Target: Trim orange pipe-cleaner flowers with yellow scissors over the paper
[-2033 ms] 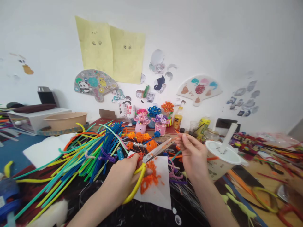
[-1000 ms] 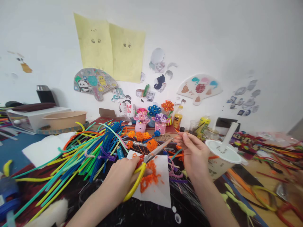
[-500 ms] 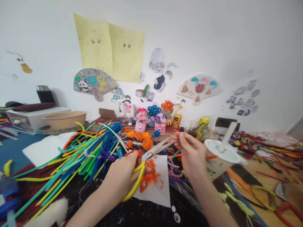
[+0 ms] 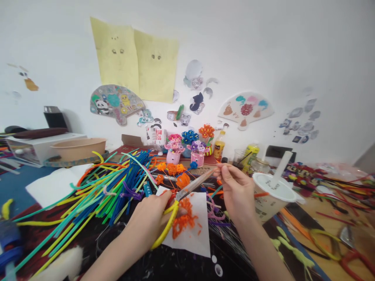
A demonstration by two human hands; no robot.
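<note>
White wall [image 4: 234, 47] spans the far side; at left lies a broad heap of coloured fuzzy stems [image 4: 117, 195]; near the middle, a white sheet [image 4: 199, 244] lies below the scissors [image 4: 193, 185], which the left hand [image 4: 154, 212] grips with the blades nearly together; to the right, the right hand [image 4: 238, 189] pinches a slender orange piece [image 4: 217, 161] at the blade tips, its form too small to tell; orange clippings [image 4: 187, 220] on the sheet suggest fine trimming is the step in hand; another snip would call for parted blades and a firm pinch.
</note>
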